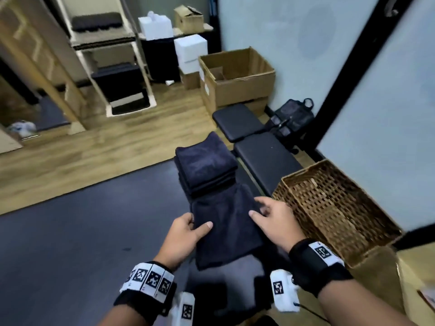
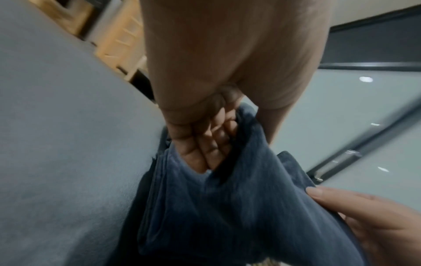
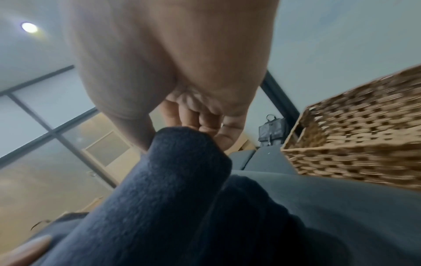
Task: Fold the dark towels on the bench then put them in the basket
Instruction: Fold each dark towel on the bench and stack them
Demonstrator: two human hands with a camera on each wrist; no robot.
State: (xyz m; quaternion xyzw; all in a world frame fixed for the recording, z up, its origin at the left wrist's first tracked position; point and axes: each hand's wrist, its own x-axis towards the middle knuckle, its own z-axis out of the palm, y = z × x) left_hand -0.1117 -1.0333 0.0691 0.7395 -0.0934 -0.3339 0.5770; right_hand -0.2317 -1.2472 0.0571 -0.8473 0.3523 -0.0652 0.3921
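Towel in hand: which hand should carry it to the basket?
Right hand, probably: it grips the towel on the side nearest the basket; the left hand holds the far edge.

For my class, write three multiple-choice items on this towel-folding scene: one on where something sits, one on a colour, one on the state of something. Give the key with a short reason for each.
1. Where is the wicker basket relative to the towel being handled?
A. To the person's right of it
B. To the person's left of it
C. Under the bench

2. What colour is the stack of folded towels on the bench?
A. White
B. Dark navy
C. Red

3. What is the left hand doing?
A. Hanging free
B. Resting in the basket
C. Gripping the towel's edge

Key:
1 A, the basket stands just past the right hand, on the right side of the head view.
2 B, the stack is the same dark blue-black as the towel in hand.
3 C, the left wrist view shows the fingers curled round the cloth.
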